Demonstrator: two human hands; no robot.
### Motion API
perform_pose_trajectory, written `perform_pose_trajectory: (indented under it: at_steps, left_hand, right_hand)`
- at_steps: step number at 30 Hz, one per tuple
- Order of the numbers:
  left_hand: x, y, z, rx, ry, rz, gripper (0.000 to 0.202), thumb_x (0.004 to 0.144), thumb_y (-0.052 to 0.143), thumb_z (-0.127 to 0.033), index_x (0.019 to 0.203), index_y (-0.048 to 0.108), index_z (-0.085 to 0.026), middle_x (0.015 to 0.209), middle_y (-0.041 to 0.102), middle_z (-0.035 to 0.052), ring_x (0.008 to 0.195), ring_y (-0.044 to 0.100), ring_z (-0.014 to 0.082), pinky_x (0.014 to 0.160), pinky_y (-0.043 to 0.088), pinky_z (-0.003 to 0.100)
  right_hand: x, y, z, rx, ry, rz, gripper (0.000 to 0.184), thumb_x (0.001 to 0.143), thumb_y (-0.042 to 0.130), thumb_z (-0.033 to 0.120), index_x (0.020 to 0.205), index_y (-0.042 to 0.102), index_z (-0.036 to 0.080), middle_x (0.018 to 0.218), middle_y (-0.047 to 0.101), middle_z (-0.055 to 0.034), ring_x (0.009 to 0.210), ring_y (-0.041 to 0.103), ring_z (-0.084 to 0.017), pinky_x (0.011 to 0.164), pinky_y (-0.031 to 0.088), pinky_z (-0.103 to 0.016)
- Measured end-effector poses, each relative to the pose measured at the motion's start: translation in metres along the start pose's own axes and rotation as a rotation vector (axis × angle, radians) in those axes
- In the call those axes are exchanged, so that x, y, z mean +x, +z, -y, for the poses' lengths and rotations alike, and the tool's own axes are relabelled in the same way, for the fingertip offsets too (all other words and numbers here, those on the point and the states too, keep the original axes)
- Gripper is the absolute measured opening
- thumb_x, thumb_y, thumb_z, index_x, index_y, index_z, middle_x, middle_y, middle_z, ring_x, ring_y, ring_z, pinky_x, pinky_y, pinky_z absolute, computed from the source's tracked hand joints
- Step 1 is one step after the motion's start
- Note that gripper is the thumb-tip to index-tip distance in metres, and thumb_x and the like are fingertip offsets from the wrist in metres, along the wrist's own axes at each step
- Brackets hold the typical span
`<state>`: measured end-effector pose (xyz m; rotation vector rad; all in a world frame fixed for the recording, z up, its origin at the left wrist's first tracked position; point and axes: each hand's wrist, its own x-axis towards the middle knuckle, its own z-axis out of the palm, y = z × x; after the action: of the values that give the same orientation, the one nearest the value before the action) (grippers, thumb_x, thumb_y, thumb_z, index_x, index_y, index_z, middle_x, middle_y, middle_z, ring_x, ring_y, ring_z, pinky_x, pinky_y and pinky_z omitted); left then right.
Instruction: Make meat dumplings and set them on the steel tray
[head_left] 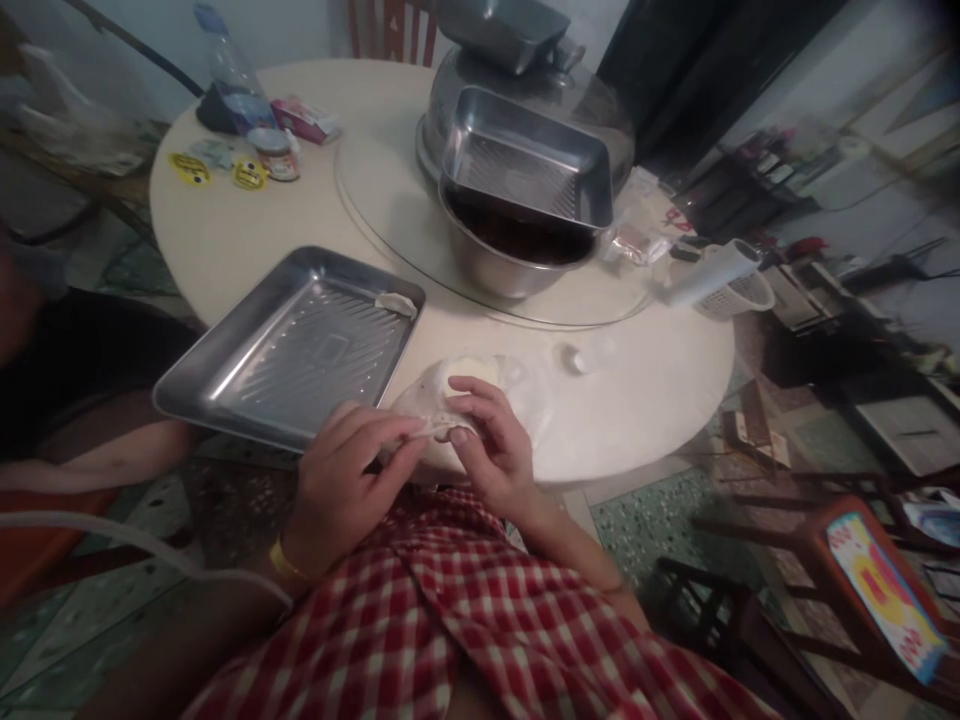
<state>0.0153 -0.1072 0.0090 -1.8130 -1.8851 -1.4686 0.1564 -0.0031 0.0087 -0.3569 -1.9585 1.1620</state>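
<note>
A pale, soft dumpling wrapper (437, 430) is stretched between my two hands at the table's near edge. My left hand (352, 475) pinches its left end between thumb and fingertips. Around its right end, the thumb and curled fingers of my right hand (491, 445) press in. Just behind lies a clear plastic bag (529, 385) with a stack of round, pale wrappers (474, 372). To the left, a metal tray (315, 350) holds one folded dumpling (396, 305) at its far right corner. Any filling in the held wrapper is too blurred to tell.
On the glass turntable (382, 215) stand a steel bowl (499, 270) of dark food, an empty metal tray (525, 165) resting over it, and a large domed lid. A small white cup (577, 360) stands to the right. Another person's leg (97, 455) is at left.
</note>
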Motion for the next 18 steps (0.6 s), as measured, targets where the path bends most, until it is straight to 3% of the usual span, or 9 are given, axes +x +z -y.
perform_pose_trajectory:
  at_steps: [7,9,13,18]
  left_hand:
    - [0.0019,-0.0001,-0.0016,-0.014,0.060,-0.069,0.011,0.084,0.062,-0.009,0.086,0.060,-0.019,0.076,0.068,-0.0005,0.072,0.059,0.0141,0.071,0.047,0.027]
    - [0.0021,-0.0006,-0.0023,-0.017,0.051,-0.042,0.008,0.086,0.063,-0.014,0.092,0.062,-0.019,0.076,0.067,-0.0004,0.072,0.058,0.0145,0.071,0.047,0.028]
    - [0.0022,-0.0026,-0.0037,-0.036,-0.003,-0.011,0.025,0.086,0.066,-0.027,0.109,0.061,-0.018,0.080,0.066,0.0016,0.072,0.058,0.0162,0.068,0.048,0.029]
    - [0.0064,-0.0020,-0.0055,-0.034,0.030,-0.017,0.010,0.085,0.064,-0.017,0.095,0.063,-0.019,0.084,0.063,0.0021,0.077,0.060,0.0154,0.071,0.048,0.028]
  right_hand:
    - [0.0020,0.0023,0.0031,-0.050,-0.055,-0.020,0.026,0.092,0.053,0.021,0.117,0.059,0.027,0.128,0.056,-0.0091,0.116,0.059,-0.019,0.095,0.055,-0.039]
    - [0.0025,0.0015,0.0041,-0.050,-0.049,-0.025,0.025,0.092,0.054,0.021,0.116,0.059,0.027,0.127,0.056,-0.0093,0.116,0.059,-0.019,0.095,0.055,-0.040]
    - [0.0036,-0.0009,0.0062,-0.074,-0.076,-0.009,0.027,0.091,0.054,0.021,0.117,0.057,0.027,0.128,0.056,-0.0098,0.116,0.059,-0.020,0.094,0.056,-0.039]
    - [0.0061,-0.0014,0.0086,-0.099,-0.162,0.022,0.033,0.089,0.055,0.016,0.121,0.056,0.026,0.127,0.056,-0.0096,0.119,0.056,-0.018,0.097,0.053,-0.036]
